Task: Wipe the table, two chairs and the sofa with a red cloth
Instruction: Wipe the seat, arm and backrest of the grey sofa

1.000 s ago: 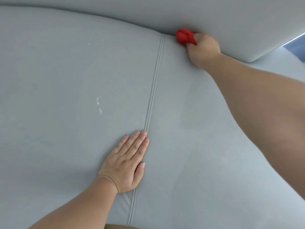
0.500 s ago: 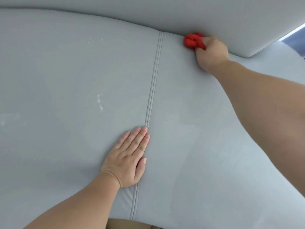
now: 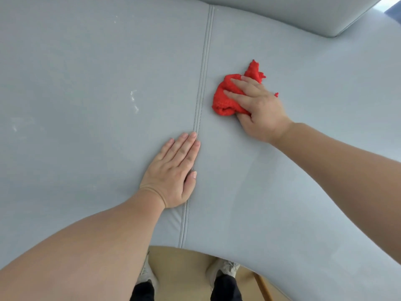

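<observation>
Here, right hand [image 3: 259, 110] pins bunched red cloth [image 3: 224, 101] to sofa [image 3: 314, 203] seat just right of the seam [image 3: 200, 88]; fingers [image 3: 249, 82] close together on top, thumb hooked under, prob. for pressure. Left hand [image 3: 173, 172] flat, fingers together, at seam's left edge, bracing, I'd guess.

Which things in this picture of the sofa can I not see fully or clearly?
Head view only.
1. Red cloth: partly under the right hand, so its full shape is hidden.
2. Sofa: cut off by the left, right and top edges.
3. White marks on the seat: too small to tell stain from wear.
4. Left shoe: mostly hidden by the left forearm.
</observation>
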Motion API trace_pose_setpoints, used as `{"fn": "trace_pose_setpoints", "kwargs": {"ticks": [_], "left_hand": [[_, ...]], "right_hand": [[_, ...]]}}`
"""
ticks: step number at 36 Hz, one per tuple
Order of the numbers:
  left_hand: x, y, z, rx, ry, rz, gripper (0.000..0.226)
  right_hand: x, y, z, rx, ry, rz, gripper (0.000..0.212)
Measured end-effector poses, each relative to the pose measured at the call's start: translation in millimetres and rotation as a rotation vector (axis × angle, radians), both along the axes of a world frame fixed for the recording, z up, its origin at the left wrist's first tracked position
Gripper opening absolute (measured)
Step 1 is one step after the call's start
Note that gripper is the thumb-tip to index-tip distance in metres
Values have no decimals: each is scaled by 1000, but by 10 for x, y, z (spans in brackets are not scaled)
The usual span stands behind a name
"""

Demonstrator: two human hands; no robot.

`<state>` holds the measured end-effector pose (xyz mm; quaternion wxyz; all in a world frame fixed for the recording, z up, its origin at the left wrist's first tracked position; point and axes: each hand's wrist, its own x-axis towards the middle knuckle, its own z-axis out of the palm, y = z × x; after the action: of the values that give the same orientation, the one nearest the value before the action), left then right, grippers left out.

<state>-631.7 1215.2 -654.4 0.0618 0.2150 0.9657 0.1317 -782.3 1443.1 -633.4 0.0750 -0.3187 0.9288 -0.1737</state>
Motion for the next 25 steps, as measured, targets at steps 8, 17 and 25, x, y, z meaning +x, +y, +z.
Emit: {"fn": "trace_pose_setpoints", "kwargs": {"ticks": [8,17,25], "left_hand": [[2,9,23,-29,22,1,65],[14,10,34,-46,21,4,65],[27,8,60,-47,24,8,64]], "right_hand": [[489,42,64,13,-61,-41,54],[1030,-11,93,21,-108,-138,56],[1632,-27,90,-14,-118,-153,52]]}}
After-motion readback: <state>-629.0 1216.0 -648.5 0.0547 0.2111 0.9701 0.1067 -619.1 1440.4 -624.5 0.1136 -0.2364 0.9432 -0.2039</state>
